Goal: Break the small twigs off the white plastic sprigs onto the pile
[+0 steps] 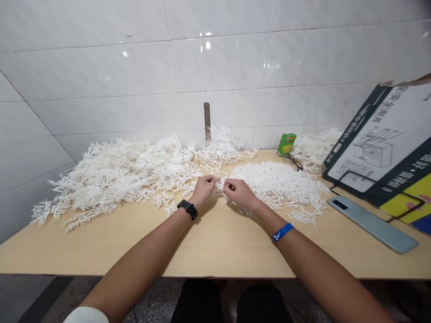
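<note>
My left hand (204,189), with a black watch on its wrist, is closed in a pinch at the table's middle. A small white plastic piece (218,182) shows at its fingertips; its full shape is too small to tell. Just to the right, my right hand (239,193) has its fingers curled together, and whatever they pinch is hidden. Left of my hands spreads a big heap of branched white plastic sprues (128,172). Beside and behind my right hand lies a flatter pile of short loose white pieces (272,181).
A metal ruler (207,121) leans on the tiled wall behind a smaller sprue heap (222,148). At the right are a green box (286,144), dark glasses (293,162), more white pieces (313,150), a phone (373,224) and a large printed carton (380,143) with a black wire frame (373,181).
</note>
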`<state>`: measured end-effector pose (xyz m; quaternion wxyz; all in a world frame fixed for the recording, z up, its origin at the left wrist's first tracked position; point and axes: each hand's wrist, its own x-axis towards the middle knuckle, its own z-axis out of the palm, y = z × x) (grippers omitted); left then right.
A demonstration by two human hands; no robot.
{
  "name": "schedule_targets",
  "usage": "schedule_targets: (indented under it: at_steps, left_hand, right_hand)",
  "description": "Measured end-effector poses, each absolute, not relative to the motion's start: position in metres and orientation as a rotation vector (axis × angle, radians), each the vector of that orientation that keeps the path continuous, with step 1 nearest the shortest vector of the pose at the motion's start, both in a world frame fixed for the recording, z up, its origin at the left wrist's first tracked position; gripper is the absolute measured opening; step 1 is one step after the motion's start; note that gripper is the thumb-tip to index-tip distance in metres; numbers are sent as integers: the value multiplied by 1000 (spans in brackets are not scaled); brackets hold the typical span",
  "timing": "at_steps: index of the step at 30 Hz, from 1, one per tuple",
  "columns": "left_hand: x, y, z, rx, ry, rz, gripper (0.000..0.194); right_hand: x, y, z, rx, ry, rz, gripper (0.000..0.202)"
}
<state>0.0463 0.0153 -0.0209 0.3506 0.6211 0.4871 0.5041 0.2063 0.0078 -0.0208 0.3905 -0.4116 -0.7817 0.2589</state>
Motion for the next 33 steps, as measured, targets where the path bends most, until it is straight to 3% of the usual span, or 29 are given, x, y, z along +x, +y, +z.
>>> schedule_targets:
  at_steps: [10,21,25,29,33]
  left_hand:
    - [32,33,-35,1183,1302,1468,26]
    - [44,25,-34,1252,1033,1377,45]
    - [47,18,-35,1250,999,1329,46]
    - [48,16,-35,1335,1043,1335,43]
    - [49,16,-36,1505,1096,1389,38]
  right_hand:
    - [211,-2,-17,-876,-1901,629,21]
    - [229,33,-35,-1140,-1815,164,21]
    - [220,19,-25,-1077,-1795,302,17]
    - [208,7,-24,-1009,-1935,479,33]
    - [203,5,-28,-961,-1923,630,33]
